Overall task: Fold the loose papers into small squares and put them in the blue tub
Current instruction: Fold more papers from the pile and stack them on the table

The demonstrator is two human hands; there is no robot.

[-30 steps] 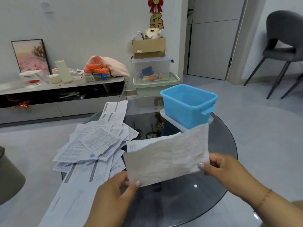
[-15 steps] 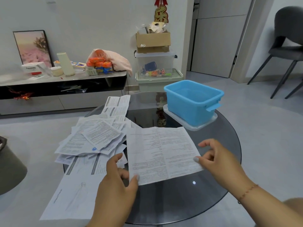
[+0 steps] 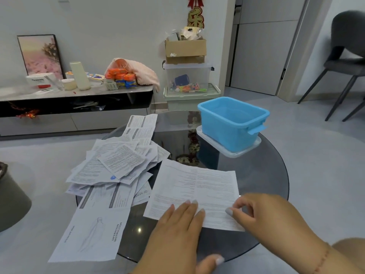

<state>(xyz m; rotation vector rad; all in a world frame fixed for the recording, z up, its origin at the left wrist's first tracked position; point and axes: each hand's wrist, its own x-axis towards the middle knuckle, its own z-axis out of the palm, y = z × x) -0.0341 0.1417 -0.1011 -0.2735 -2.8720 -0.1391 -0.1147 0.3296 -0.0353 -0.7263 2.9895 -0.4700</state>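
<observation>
A printed sheet of paper (image 3: 194,186) lies flat on the round dark glass table (image 3: 262,180), in front of me. My left hand (image 3: 175,230) rests palm down on its near edge, fingers spread. My right hand (image 3: 262,216) touches the sheet's near right corner with thumb and forefinger bent. The blue tub (image 3: 233,123) stands empty at the far right of the table on a clear lid (image 3: 227,150). A heap of loose printed papers (image 3: 116,165) covers the table's left side.
A long instruction sheet (image 3: 92,232) hangs over the table's near left edge. Behind stand a low TV console (image 3: 75,107) with clutter, stacked plastic bins (image 3: 187,82) topped by a cardboard box, and a grey chair (image 3: 347,56) at right.
The sheet, held up in the air by both hands a second ago, now lies flat on the table. My left hand has moved onto it and my right hand has gone to its corner.
</observation>
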